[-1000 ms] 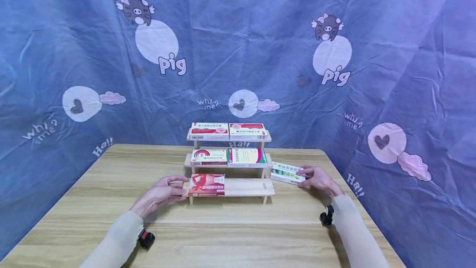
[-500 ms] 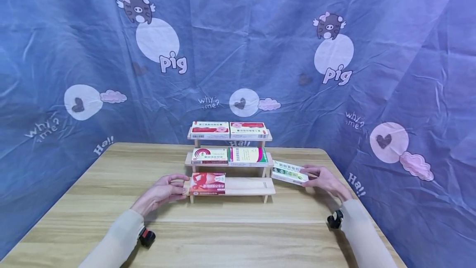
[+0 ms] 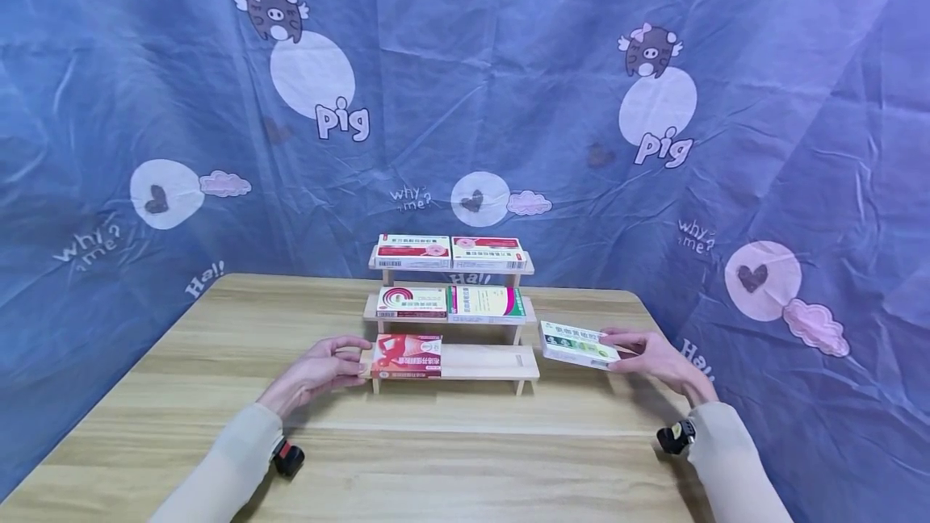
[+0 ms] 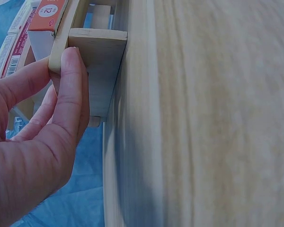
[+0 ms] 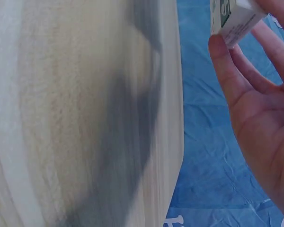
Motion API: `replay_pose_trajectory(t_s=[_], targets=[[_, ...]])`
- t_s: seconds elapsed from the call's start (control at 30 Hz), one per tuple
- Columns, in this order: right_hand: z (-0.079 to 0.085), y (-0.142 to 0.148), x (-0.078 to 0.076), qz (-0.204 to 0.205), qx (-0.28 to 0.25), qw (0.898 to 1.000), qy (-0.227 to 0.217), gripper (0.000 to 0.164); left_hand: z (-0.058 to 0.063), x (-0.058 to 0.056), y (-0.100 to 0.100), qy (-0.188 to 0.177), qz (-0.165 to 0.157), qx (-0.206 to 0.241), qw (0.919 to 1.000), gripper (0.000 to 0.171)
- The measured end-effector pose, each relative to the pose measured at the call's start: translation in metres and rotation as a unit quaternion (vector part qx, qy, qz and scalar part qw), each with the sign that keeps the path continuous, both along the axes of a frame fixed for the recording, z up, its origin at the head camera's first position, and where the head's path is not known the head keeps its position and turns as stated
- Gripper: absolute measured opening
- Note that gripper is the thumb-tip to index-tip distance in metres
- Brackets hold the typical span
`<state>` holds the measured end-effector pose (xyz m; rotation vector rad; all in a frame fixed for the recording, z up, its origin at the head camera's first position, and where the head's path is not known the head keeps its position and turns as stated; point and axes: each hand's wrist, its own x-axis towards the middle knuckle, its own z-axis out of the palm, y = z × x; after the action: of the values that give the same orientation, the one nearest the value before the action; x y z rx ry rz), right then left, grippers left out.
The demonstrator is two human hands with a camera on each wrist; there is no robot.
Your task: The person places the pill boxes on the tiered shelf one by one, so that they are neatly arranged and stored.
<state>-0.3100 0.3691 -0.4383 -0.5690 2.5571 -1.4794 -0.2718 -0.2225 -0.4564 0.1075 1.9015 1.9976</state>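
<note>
My left hand [image 3: 320,374] pinches the left end of the lowest board of a three-tier wooden display stand [image 3: 483,361], thumb and fingers on either face of the wood in the left wrist view. Close to those fingers, a red medicine box [image 3: 407,356] lies on the left half of that board. To the right of the stand, my right hand [image 3: 654,357] grips a white and green medicine box [image 3: 577,344] by its right end. In the right wrist view this box is held up off the wooden table, thumb and fingertips at its edges.
Two red and white boxes [image 3: 414,251] lie side by side on the top tier. On the middle tier are a white box with red arcs [image 3: 412,302] and a green and magenta box [image 3: 485,303]. A blue printed cloth [image 3: 465,87] hangs behind the wooden table [image 3: 465,458].
My right hand has lifted the white and green box from beside the stand and drawn it slightly right. The left hand keeps its pinch on the lowest board.
</note>
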Motion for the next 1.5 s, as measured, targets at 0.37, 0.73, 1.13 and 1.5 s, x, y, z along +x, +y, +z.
replay_pose_trajectory(t_s=[0.37,0.73,1.13,1.5], targets=[[-0.004,-0.009,0.004,0.048,-0.022,0.998,-0.015,0.057,0.0,0.001,-0.001,0.0,0.008,-0.004,1.0,0.055],[-0.005,-0.021,0.008,0.092,-0.059,0.993,-0.042,0.058,0.002,0.0,0.001,0.001,0.003,-0.001,1.0,0.052],[-0.006,-0.047,0.015,0.097,-0.072,0.992,-0.036,0.057,0.001,-0.002,0.001,0.003,0.0,-0.007,1.0,0.053],[-0.005,-0.075,0.018,0.091,-0.06,0.994,-0.014,0.054,-0.001,-0.002,0.0,-0.001,0.001,-0.003,1.0,0.054]])
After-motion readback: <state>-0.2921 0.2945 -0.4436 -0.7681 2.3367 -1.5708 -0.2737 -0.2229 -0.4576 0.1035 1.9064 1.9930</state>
